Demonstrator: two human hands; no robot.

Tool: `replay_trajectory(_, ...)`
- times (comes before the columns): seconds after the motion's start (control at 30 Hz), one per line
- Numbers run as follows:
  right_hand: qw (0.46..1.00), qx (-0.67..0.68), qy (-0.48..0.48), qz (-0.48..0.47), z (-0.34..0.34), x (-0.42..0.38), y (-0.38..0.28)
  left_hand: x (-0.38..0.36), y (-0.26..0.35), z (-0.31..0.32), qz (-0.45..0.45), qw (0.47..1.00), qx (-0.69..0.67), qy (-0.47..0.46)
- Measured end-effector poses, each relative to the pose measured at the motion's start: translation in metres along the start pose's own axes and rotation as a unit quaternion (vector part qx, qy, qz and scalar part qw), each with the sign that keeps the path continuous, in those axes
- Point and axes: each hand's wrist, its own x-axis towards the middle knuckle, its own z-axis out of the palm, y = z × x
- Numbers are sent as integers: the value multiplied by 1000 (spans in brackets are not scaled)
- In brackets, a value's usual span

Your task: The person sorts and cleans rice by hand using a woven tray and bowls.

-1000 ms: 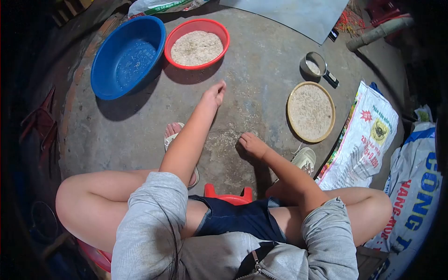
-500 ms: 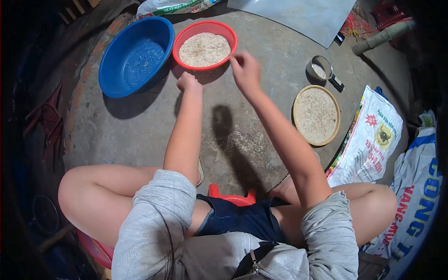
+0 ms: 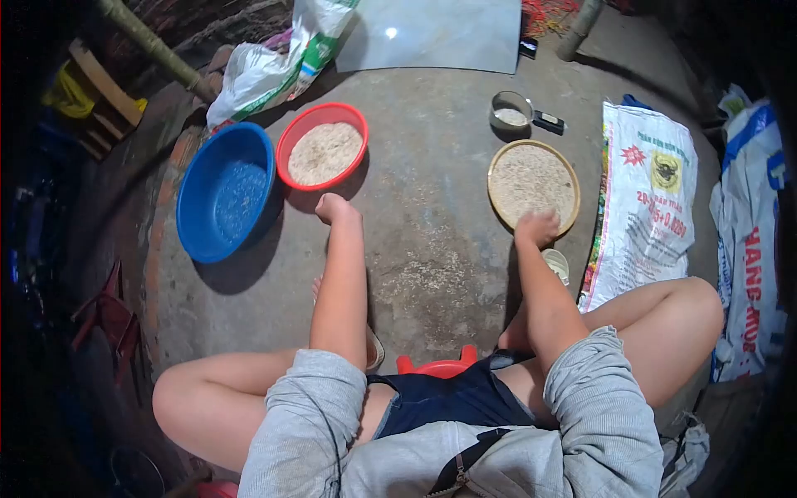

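Observation:
My left hand (image 3: 339, 209) is closed in a fist just in front of a red plastic basin (image 3: 362, 158), apart from its rim. Whatever the fist holds, if anything, is hidden. Pale grain (image 3: 322, 153) fills the basin. My right hand (image 3: 538, 226) is at the near edge of a round, yellow-rimmed tray (image 3: 490, 184). Its bent fingers reach over the rim onto the grain (image 3: 535, 178) spread there; they are too small and blurred to show whether they grip anything. A blue basin (image 3: 193, 191) with a few bits on its bottom stands left of the red one.
Behind the tray is a round metal container (image 3: 511, 106) with a dark handle (image 3: 548, 122) and pale contents. Printed sacks (image 3: 656, 207) lie at the right, and a white-green sack (image 3: 266, 79) at back left. A grey sheet (image 3: 427, 37) lies behind. Loose grains (image 3: 432, 274) dot the floor.
My right hand has moved from beside the red basin down and right to the tray. My left hand stays closed near the red basin. The whole view has shifted.

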Motion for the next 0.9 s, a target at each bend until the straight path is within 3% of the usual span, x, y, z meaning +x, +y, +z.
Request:
replay_trajectory(0.03, 997, 14, -40, 59, -12, 7, 11, -28, 13, -7, -22, 1000, 5, -20)
replay_trajectory(0.17, 997, 13, 6, 77, -32, 29, 20, -58, 7, -5, 10, 994, -8, -104)
replay_trajectory(0.23, 993, 24, 32, 107, -22, 49, 31, -72, -1, -2, 4, 971, 22, -238)
replay_trajectory(0.3, 945, 151, -93, 273, 5, 74, 52, -102, -4, -2, 3, 947, 49, -319)
replay_trajectory(0.37, 933, 208, -121, 266, 14, 87, 65, -127, -5, -2, -34, 906, 101, -410)
replay_trajectory(0.43, 921, 257, -151, 252, 23, 91, 65, -152, 5, -10, -13, 838, 190, -512)
replay_trajectory(0.47, 914, 295, -138, 242, 28, 91, 62, -159, 14, -15, -8, 836, 185, -516)
replay_trajectory(0.53, 886, 365, -93, 271, 30, 89, 53, -169, 40, -21, 49, 654, 355, -666)
replay_trajectory(0.57, 861, 398, -62, 311, 28, 86, 45, -175, 61, -23, 56, 651, 353, -670)
replay_trajectory(0.63, 869, 400, -54, 288, 13, 82, 42, -184, 111, -33, 108, 464, 544, -691)
replay_trajectory(0.7, 896, 386, -12, 218, 4, 78, 45, -182, 162, -48, 220, 351, 597, -687)
replay_trajectory(0.77, 917, 360, 30, 171, -8, 76, 45, -171, 213, -62, 411, 115, 647, -631)
replay_trajectory(0.83, 933, 341, 51, 105, -21, 75, 40, -213, 273, -87, 396, 51, 752, -525)
replay_trajectory(0.87, 933, 344, -1, 111, -31, 76, 37, -209, 286, -93, 411, 79, 749, -514)
replay_trajectory(0.9, 934, 341, 4, 108, -28, 78, 33, -205, 296, -97, 425, 108, 744, -504)
